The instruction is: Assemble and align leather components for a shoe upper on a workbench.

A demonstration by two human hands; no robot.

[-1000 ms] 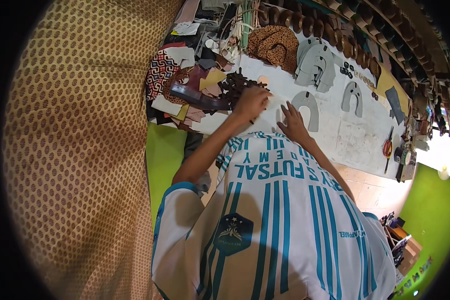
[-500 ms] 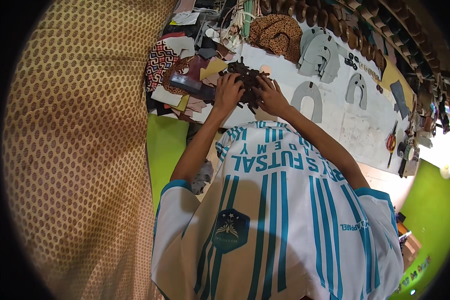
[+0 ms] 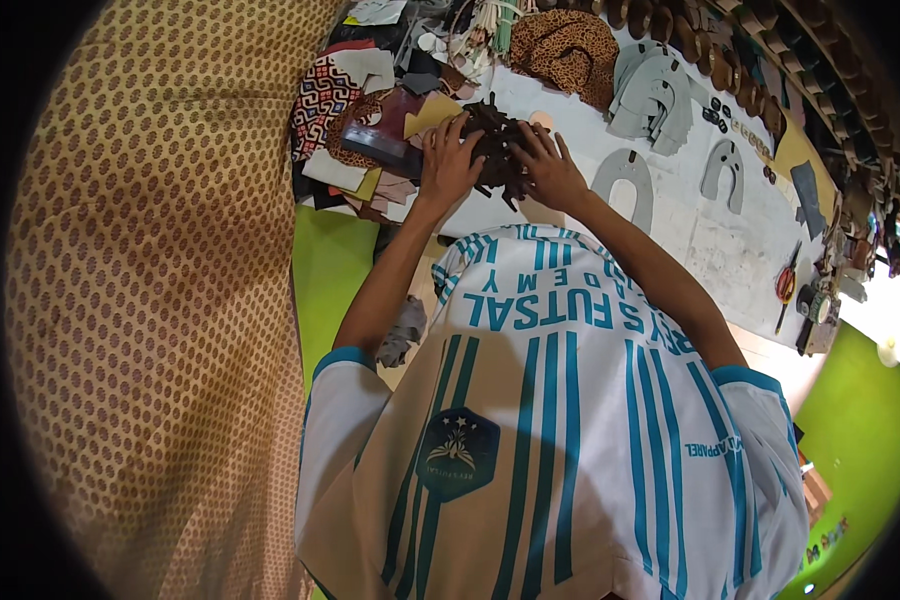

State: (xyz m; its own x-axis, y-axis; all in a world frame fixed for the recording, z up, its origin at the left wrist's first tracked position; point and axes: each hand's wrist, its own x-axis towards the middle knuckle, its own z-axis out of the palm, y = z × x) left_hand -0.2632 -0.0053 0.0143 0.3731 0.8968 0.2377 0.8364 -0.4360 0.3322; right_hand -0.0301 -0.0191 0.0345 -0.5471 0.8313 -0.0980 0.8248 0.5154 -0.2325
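A heap of short dark brown strips [image 3: 497, 150] lies on the white worktable [image 3: 685, 255]. My left hand [image 3: 451, 165] rests against its left side, fingers spread and slightly bent over the strips. On the other side, my right hand [image 3: 550, 172] touches the heap with its fingers apart. Strips stick out between and beyond both hands; the fingertips are partly lost among them. Just left of my left hand sit a dark, shiny block-like piece [image 3: 380, 150] and a tan scrap [image 3: 432, 114].
Patterned scraps [image 3: 322, 100] pile up at the left. Beyond the heap lies leopard-print material [image 3: 562, 52]. Grey U-shaped pieces [image 3: 650, 100] are spread to the right, with red-handled scissors [image 3: 787, 285] near the table's right end. A patterned curtain [image 3: 170, 300] hangs at far left.
The view has shifted slightly, so the table's things sit a little differently in the picture. Both hands stay at the heap, whose strips look somewhat more bunched together.
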